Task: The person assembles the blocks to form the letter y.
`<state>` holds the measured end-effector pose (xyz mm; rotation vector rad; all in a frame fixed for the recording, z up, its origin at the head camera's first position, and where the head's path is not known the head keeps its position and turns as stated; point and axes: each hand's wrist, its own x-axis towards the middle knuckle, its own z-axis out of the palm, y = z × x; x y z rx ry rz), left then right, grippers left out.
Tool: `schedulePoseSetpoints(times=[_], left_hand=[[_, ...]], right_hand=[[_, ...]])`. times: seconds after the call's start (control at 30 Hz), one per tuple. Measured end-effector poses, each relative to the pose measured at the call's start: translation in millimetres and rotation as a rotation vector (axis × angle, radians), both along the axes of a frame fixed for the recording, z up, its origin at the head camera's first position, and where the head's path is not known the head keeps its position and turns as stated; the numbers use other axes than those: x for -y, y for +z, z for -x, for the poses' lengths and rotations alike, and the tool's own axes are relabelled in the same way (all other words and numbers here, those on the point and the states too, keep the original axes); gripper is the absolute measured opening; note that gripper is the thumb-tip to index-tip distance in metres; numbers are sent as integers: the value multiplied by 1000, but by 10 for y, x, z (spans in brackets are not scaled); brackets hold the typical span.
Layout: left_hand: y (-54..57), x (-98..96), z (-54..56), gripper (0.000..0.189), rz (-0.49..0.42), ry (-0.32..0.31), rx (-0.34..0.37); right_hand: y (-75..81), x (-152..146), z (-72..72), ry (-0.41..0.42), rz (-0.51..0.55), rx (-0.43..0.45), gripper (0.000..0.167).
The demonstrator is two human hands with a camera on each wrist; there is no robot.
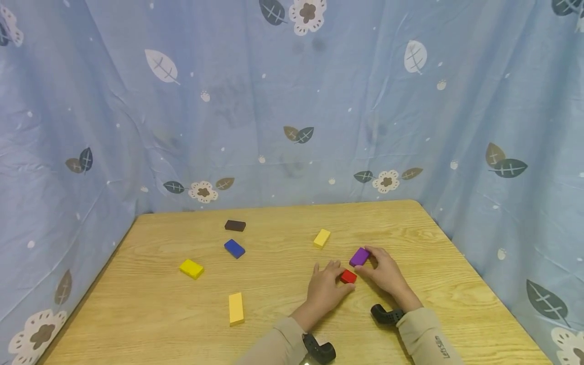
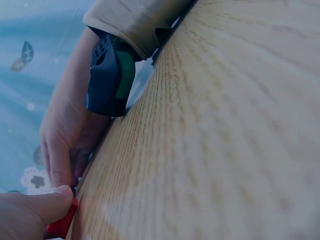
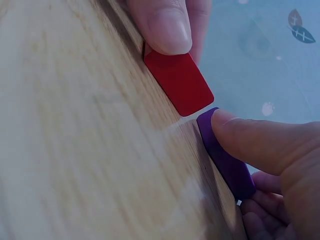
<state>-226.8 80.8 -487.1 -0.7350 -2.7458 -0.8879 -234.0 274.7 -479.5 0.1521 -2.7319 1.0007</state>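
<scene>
Your left hand (image 1: 325,291) pinches the red block (image 1: 349,277); your right hand (image 1: 385,270) grips the purple block (image 1: 359,257), which lies just beyond and rightward, its long axis slanting away to the right, a narrow gap between the two.

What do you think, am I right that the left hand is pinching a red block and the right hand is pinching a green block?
Almost: the right hand is pinching a purple block, not a green one, as the right wrist view shows. The left hand is pinching a red block.
</scene>
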Motion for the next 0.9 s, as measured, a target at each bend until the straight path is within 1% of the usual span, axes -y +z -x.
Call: schedulePoseSetpoints(times=[0.2,0.37,0.47,0.6,0.73,0.8,0.9], left_hand=[[7,0,-16,45,-16,-1,-2],[22,12,8,42,-80,-18,28],[25,20,18,40,-131,-40,26],[21,28,27,41,-193,-46,20],[11,42,40,44,-257,-37,54],[1,52,43,44,-289,-31,85],[-16,70,42,44,-344,-29,117]], right_hand=[[-11,-2,-4,-4,-7,-16,68],[10,0,13,-3,4,-44,67],[15,1,-2,-10,12,-41,67],[9,1,-14,-16,29,-39,68],[-3,5,-12,-21,38,-47,67],[-12,6,-18,-24,38,-44,68],[-30,4,-31,-32,52,-21,68]])
